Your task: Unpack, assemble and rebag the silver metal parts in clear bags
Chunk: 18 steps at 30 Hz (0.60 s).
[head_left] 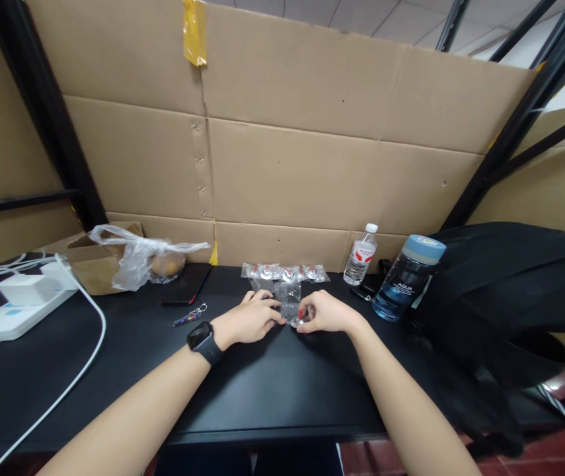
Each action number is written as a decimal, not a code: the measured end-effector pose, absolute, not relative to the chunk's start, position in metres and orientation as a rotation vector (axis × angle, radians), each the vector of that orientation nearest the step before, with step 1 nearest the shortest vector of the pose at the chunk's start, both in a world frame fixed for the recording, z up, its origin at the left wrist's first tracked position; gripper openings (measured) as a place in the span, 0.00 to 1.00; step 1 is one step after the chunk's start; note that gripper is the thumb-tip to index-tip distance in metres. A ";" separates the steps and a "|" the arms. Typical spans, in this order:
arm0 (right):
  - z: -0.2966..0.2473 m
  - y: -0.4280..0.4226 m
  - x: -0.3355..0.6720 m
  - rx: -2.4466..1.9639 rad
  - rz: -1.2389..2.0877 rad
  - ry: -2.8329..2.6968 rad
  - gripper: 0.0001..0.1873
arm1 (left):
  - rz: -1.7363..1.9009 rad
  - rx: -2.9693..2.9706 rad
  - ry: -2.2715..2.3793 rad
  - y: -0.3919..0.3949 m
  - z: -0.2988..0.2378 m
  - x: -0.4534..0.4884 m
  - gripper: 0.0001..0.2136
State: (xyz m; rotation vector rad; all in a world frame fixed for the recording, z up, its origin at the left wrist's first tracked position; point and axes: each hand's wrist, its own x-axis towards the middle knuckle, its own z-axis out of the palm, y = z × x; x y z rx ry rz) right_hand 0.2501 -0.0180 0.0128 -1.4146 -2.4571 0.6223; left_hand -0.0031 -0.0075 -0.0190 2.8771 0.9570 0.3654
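Two bare forearms reach across a black table, a dark smartwatch on the left wrist. The left hand rests knuckles up, its fingers curled and pinching the lower edge of a small clear plastic bag. That bag lies flat on the table between the two sets of fingertips and runs away from them. The right hand is closed too, thumb and forefinger nipping a tiny round piece at the bag's near edge. It is too small to identify, though a spot of red shows on it.

Just left of the left fingers lies a keychain, and beyond it a dark phone. Just past the fingertips, a row of small sealed packets lines the table's back edge. Right of the right fingers and farther back stand a blue-capped tinted bottle and a small clear water bottle. A black bag is slumped beside them.

Well to the left of the left fingers, a white cable loops to a power strip. Behind these sit a brown paper bag and a crumpled plastic bag. A cardboard wall closes the scene.
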 end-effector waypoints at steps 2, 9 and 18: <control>0.014 -0.018 0.251 -1.412 0.647 -2.458 0.19 | 0.368 2.866 0.963 -0.008 -0.020 -0.002 0.19; 0.002 -0.011 0.243 -1.376 0.503 -2.378 0.15 | 0.315 2.854 0.925 -0.008 -0.018 -0.004 0.25; -0.005 -0.006 0.242 -1.304 0.566 -2.355 0.13 | 0.312 2.867 0.927 -0.008 -0.019 -0.006 0.25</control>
